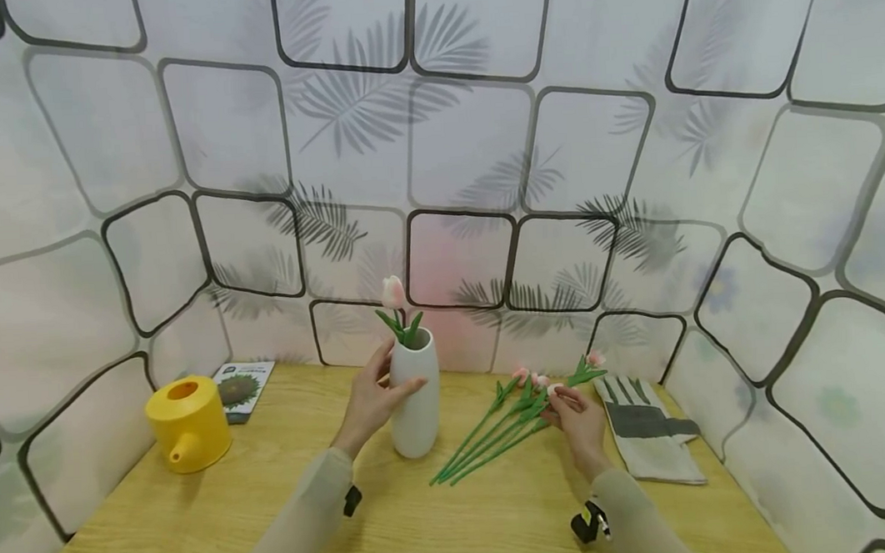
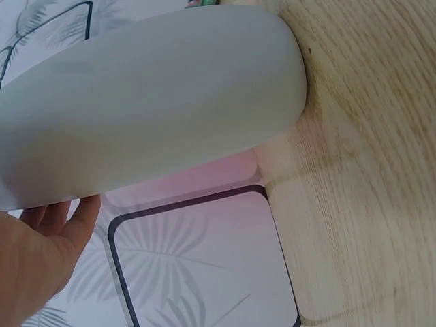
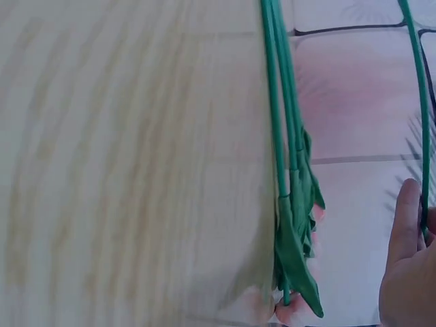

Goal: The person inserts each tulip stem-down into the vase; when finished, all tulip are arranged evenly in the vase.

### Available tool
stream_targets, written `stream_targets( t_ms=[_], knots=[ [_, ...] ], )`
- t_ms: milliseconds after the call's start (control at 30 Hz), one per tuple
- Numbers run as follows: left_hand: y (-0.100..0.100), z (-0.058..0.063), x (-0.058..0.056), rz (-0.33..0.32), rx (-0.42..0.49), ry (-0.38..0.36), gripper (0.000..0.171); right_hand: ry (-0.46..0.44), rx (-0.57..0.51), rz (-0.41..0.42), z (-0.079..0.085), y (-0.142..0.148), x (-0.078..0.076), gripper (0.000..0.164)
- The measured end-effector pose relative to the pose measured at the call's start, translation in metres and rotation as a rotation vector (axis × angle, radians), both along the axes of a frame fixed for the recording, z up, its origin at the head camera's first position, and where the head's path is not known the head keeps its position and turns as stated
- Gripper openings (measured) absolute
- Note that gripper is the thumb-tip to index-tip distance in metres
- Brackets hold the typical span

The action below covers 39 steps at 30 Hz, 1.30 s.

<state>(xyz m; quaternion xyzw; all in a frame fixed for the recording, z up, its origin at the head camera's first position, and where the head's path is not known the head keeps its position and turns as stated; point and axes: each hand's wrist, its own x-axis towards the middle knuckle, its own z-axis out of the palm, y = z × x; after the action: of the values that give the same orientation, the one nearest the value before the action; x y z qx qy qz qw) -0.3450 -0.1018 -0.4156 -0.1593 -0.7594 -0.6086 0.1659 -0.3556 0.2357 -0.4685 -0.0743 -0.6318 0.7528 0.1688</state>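
A white vase (image 1: 415, 403) stands upright on the table, with one pale pink tulip (image 1: 393, 292) in it. My left hand (image 1: 377, 401) grips the vase's side, thumb across the front; its fingers (image 2: 83, 221) touch the wall in the left wrist view. Several artificial tulips (image 1: 481, 441) lie to the right of the vase, stems toward me. Over their blossom end, my right hand (image 1: 576, 424) pinches a tulip stem (image 3: 419, 102), which stands apart from the lying bunch (image 3: 289, 177) in the right wrist view. That tulip's blossom cannot be made out in that view.
A yellow watering can (image 1: 189, 423) stands at the left, with a seed packet (image 1: 242, 389) behind it. White-and-grey gloves (image 1: 649, 433) lie beyond my right hand. Patterned fabric walls (image 1: 459, 159) close off the wooden table (image 1: 272, 469) behind and on both sides.
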Motion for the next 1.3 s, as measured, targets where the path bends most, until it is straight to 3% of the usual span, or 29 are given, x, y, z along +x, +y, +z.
stream_targets(
  t_ms=[167,467,800,1000,1067,1300],
  knots=[
    [0.0,-0.002,-0.003,0.001,0.0,-0.006,0.085,0.03,-0.096,-0.038,0.009,-0.003,-0.004,0.026],
    [0.0,0.002,-0.002,0.01,-0.019,-0.005,0.085,0.051,-0.174,0.021,0.027,-0.011,-0.005,0.061],
    [-0.001,0.001,-0.001,-0.003,-0.014,-0.003,0.086,0.114,-0.124,0.112,0.054,-0.026,-0.001,0.054],
    [-0.002,0.004,-0.003,-0.014,-0.007,-0.021,0.086,0.159,-0.178,0.119,0.078,-0.038,-0.002,0.044],
    [-0.002,0.005,-0.001,-0.015,-0.008,-0.036,0.086,0.17,-0.194,0.114,0.085,-0.042,-0.003,0.038],
    [0.002,0.027,0.025,-0.03,-0.027,-0.033,0.084,0.23,-0.311,0.105,0.107,-0.05,-0.005,0.027]
  ],
)
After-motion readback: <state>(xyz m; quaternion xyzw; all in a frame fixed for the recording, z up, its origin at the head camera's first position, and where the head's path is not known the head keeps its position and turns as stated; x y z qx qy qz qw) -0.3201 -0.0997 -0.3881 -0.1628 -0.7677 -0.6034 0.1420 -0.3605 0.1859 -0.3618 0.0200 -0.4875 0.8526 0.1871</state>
